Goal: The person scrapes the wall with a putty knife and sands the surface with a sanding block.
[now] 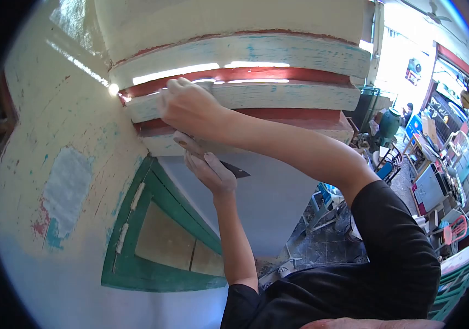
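Observation:
My left hand [212, 174], dusted with pale powder, is closed around a putty knife [189, 143]. Its wooden handle points up and left, and its dark blade sticks out to the right beneath the hand. Higher up, my right hand [190, 105] is closed, with its fingers curled against the stepped moulding [278, 96]. Whatever it may hold is mostly hidden; a greyish patch shows just beyond the fingers. The moulding has whitish boards with worn blue traces and red strips between them. Bright sunlight falls along the upper red strip.
On the left stands a cream wall [26, 164] with scuffs and a grey patch [67, 189]. A green-framed panel [130, 263] is below the moulding. To the right, the room holds a green drum [389, 122], a pink chair [455, 230] and cluttered furniture; a person sits far back.

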The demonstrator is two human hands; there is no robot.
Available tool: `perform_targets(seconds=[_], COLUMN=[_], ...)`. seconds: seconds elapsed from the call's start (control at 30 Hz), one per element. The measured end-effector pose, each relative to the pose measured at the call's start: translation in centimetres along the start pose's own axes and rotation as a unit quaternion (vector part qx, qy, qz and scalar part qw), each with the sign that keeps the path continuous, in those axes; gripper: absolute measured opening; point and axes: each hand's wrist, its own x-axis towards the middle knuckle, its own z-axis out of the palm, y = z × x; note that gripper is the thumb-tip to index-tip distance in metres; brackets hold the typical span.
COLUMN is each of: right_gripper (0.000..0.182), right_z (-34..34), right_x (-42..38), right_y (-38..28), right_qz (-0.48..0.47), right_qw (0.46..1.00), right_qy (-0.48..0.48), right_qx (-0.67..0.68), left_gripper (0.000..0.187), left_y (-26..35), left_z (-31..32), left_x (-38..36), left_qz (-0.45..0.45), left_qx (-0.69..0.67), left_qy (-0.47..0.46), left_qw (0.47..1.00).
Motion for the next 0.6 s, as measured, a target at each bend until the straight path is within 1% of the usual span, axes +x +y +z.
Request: perform_targets(seconds=[0.07,0.1,0.17,0.2,0.23,0.3,0.37,0.4,0.47,0.5,0.53,0.57,0.6], right_gripper=[0.013,0.013,0.013,0.012,0.011,0.009,0.009,0.013,0.012,0.011,0.011,0.011,0.011], right_z=[0.5,0.7,0.4,-0.3,-0.7,0.0,1.6,2.4,3.0,3.1,3.2,3.3,1.9], right_x=[1.9,2.6,1.6,0.9,0.5,1.4,3.8,5.3,6.9,7.3,6.8,6.0,5.2], right_y=[-0.4,-0.5,-0.1,0.0,0.1,-0.5,-2.1,-2.8,-3.3,-3.4,-3.1,-3.1,-3.0], right_qz=[-0.006,-0.009,-0.008,0.009,0.025,0.024,0.022,0.01,0.01,0.012,0.006,0.004,0.016], right_qw=[1.0,1.0,0.999,0.999,0.999,0.999,0.998,0.996,0.996,0.997,0.995,0.995,0.997], right_qy=[-0.008,-0.018,-0.012,-0.023,-0.031,0.0,0.007,0.014,0.019,0.018,0.055,0.056,0.015], right_qx=[0.007,0.008,0.043,0.039,0.033,0.037,0.057,0.086,0.082,0.074,0.079,0.083,0.078], left_gripper=[0.075,0.075,0.076,0.076,0.077,0.077,0.076,0.076,0.077,0.077,0.076,0.075,0.075], left_y=[-0.2,-0.1,0.0,-0.2,-0.5,-1.0,-0.8,-0.5,-0.3,-0.3,-0.4,-0.6,-0.9], left_z=[-0.4,-0.7,-1.8,-2.8,-3.9,-5.1,-5.2,-5.5,-5.3,-5.3,-5.6,-6.0,-6.4], left_x=[0.1,0.1,-0.1,-0.7,-1.3,-2.1,-3.5,-4.2,-4.6,-4.9,-5.4,-5.9,-6.5], left_qz=[-0.041,-0.044,-0.023,-0.027,-0.021,-0.014,-0.03,-0.032,-0.035,-0.035,-0.037,-0.037,-0.039], left_qx=[-0.012,-0.004,-0.044,-0.036,-0.024,-0.004,0.012,0.021,0.045,0.048,0.045,0.043,0.048], left_qy=[0.029,0.033,0.093,0.096,0.084,0.082,0.057,0.054,0.015,0.016,0.015,0.014,0.018], left_qw=[0.999,0.998,0.994,0.994,0.996,0.997,0.998,0.998,0.998,0.998,0.998,0.998,0.998])
